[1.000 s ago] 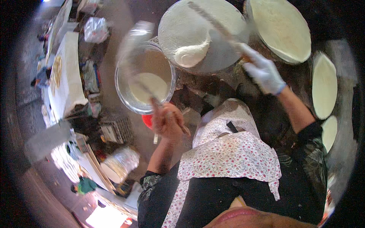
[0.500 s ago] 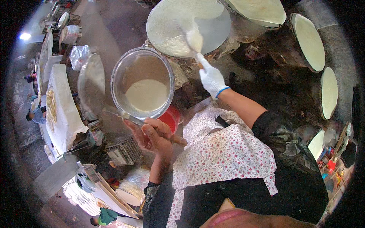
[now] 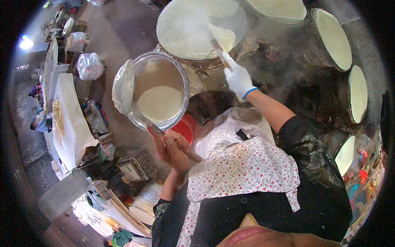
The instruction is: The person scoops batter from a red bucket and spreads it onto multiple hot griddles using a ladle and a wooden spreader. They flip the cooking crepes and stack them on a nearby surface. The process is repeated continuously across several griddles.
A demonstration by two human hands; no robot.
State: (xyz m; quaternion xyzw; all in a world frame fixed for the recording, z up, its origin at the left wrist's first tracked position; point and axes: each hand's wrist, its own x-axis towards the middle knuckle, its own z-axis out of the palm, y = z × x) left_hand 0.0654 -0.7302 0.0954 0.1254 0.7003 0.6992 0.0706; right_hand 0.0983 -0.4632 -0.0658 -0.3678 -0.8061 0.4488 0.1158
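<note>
My left hand (image 3: 172, 150), bare, is closed round the handle of a ladle (image 3: 123, 88). The ladle's wide round head is smeared with pale batter and stands over the left rim of a metal pot (image 3: 186, 78). Inside the pot lies cream-coloured batter (image 3: 160, 103). In a white knitted glove, my right hand (image 3: 238, 78) grips the wooden handle of a spatula (image 3: 217, 46). Its blade meets a pool of batter on the round griddle (image 3: 239, 20). A pale layer coats most of that griddle; bare grey metal shows at its right side. Steam blurs the middle.
More round griddles with pale sheets curve along the right, one nearby (image 3: 333, 39). Below the pot is a red bucket (image 3: 187, 126). A long white-covered table (image 3: 74, 123) stands left, with people beyond it. A crate (image 3: 140, 164) sits at lower left.
The ladle's head has swung right to the pot's rim, and my left hand has shifted right and down. My right hand and spatula have moved slightly right and down; steam over the griddle has thickened.
</note>
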